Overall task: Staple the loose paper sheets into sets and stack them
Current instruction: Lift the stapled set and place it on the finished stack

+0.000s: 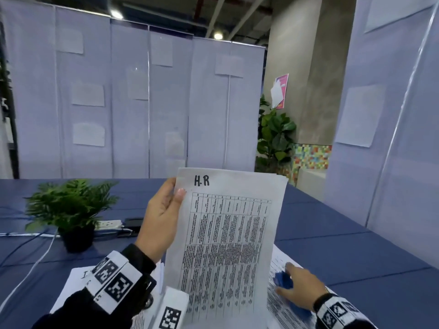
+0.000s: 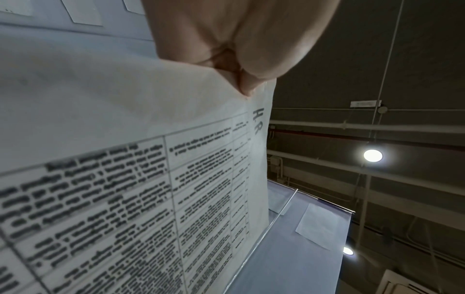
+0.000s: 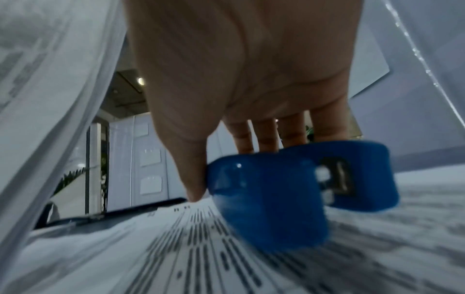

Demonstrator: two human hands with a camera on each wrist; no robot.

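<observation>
My left hand (image 1: 166, 210) holds up a set of printed sheets (image 1: 225, 233) marked "H.R", pinching its top left edge with the thumb in front. In the left wrist view the thumb and fingers (image 2: 241, 59) pinch the same sheets (image 2: 125, 159). To the right, low over the table, my right hand (image 1: 301, 284) grips a blue stapler (image 1: 282, 280), which lies on loose printed sheets (image 1: 280, 305). The right wrist view shows the thumb (image 3: 191, 179) on one side of the stapler (image 3: 289, 189) and the fingers behind it, above the printed sheets (image 3: 176, 258). More sheets (image 1: 76, 279) lie under my left forearm.
The table (image 1: 356, 257) has a dark blue cloth. A small potted fern (image 1: 71, 210) stands at the left, with a white power strip (image 1: 109, 224), a black device (image 1: 133, 222) and cables (image 1: 35, 262) near it. White partition panels (image 1: 142, 103) enclose the table.
</observation>
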